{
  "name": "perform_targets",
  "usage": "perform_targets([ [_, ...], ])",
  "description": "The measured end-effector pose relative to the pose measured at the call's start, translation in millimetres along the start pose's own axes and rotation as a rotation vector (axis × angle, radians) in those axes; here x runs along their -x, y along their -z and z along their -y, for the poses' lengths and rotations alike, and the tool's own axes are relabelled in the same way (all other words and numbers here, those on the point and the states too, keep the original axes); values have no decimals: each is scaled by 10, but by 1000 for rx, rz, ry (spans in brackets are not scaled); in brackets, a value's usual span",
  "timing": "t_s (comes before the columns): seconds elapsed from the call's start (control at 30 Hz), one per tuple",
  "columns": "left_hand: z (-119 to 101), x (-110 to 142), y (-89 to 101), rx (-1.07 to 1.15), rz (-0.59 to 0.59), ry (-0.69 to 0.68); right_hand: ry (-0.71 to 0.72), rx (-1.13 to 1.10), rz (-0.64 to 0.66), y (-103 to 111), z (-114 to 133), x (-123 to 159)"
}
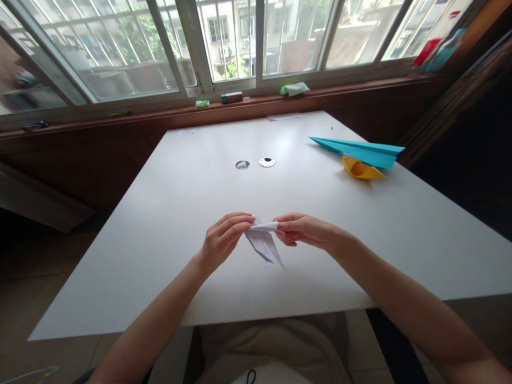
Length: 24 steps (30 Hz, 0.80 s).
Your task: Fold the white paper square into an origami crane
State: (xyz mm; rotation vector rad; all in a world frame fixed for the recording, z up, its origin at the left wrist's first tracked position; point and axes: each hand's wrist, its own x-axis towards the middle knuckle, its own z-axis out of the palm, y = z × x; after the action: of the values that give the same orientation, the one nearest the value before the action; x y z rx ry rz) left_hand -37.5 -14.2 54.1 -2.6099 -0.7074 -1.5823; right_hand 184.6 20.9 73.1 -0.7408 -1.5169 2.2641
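A folded white paper crane (263, 242) is held between my two hands above the near middle of the white table. My left hand (228, 232) pinches one side of it, the fingertips covering part of the folds. On the other side my right hand (300, 229) grips the end of a wing-like flap between thumb and fingers. Two narrow pointed parts of the paper hang down toward me, one with a small bent tip. The rest of the folds are hidden behind my fingers.
A blue paper plane (360, 151) and a yellow paper boat (363, 169) lie at the table's right. Two round discs (266, 162) are near the middle of the white table (168, 181). Small packets (294, 89) and a box (231, 97) rest on the windowsill.
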Motion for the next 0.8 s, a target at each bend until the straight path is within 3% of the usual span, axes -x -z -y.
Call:
perform_targets([
  [0.13,-58,55,-24,52,-23,-6,-107,-227,207,45,-24,1],
  [0.27,-61,85,-26,63,-52,-32,-162,-388,293,66,-43,-16],
  [0.43,-75,72,-10,-55,5,-43,-214,-446,321,94,-53,-18],
  [0.7,-86,48,-35,-90,-52,-16,-218,-418,275,65,-25,8],
  [0.8,-78,33,-63,-46,-101,68,-170,-356,221,50,-10,15],
])
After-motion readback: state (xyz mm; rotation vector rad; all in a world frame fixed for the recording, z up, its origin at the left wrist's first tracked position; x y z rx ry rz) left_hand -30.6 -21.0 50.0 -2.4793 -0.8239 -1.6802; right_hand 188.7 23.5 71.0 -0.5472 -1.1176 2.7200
